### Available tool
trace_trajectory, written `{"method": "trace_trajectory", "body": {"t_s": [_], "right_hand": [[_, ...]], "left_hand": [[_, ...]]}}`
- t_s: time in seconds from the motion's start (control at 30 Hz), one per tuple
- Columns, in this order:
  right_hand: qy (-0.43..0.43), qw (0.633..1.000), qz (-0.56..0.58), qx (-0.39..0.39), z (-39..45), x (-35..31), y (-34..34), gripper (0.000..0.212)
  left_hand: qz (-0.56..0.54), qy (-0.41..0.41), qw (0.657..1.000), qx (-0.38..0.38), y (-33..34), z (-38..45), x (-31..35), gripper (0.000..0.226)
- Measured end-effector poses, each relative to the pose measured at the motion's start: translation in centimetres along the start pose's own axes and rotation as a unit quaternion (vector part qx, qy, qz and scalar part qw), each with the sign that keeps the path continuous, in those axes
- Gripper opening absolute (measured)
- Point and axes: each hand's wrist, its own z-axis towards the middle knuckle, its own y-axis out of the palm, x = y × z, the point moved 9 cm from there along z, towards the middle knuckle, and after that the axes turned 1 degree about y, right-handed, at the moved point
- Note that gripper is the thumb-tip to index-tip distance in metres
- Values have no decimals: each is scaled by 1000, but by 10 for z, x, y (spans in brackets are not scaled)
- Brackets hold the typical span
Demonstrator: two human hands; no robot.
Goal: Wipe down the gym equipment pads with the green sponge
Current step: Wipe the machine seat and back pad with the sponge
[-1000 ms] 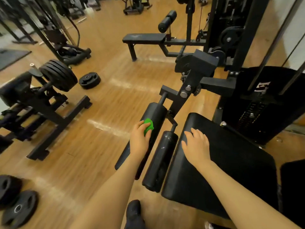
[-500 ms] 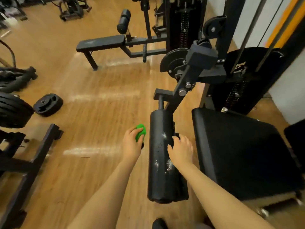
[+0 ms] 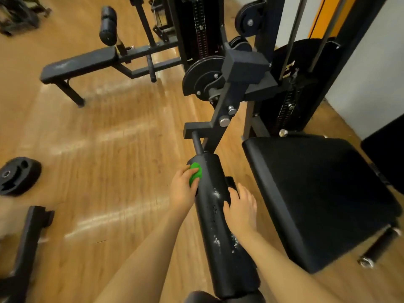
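A long black roller pad (image 3: 220,232) runs from the machine's arm down to the bottom of the view, with white scuffs along its top. My left hand (image 3: 183,189) holds the green sponge (image 3: 195,174) pressed against the pad's upper left side. On the pad's right side rests my right hand (image 3: 240,207), fingers spread over it and holding nothing. To the right lies the wide black seat pad (image 3: 323,197) of the same machine.
The machine's steel arm (image 3: 225,110) and weight stack (image 3: 288,101) rise behind the pads. A flat bench (image 3: 80,64) stands at the back left. A weight plate (image 3: 18,176) lies on the wooden floor at left, and a black frame foot (image 3: 28,241) is at the lower left.
My right hand left the seat pad and came to rest on the roller pad. My left hand slid the sponge up along the roller's left side. The view swung to the right.
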Motion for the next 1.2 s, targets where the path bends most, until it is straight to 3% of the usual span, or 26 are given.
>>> {"method": "trace_trajectory", "body": {"t_s": [0.33,0.67,0.83,0.93,1.0,1.13,1.2], "right_hand": [[166,985,29,41,0,19,8,50],[397,907,78,121,-79,35,77,47],[450,877,43,161,-119,36,108,44],[466,862,33,195,-130,42,118,42],[463,859,36,215,-131,44,123,52],[441,860,17,255,-130,41,127,57],[435,861,8,262,-129,41,129,56]], "left_hand": [[29,111,982,-152,56,60,6,34],[75,317,903,-280,117,62,6,33],[108,434,865,-228,137,43,-4,26],[124,439,862,-221,143,38,-10,46],[122,442,863,-213,144,36,-12,54],[92,436,873,-196,143,23,-9,52],[101,453,862,-203,146,6,-8,50]]}}
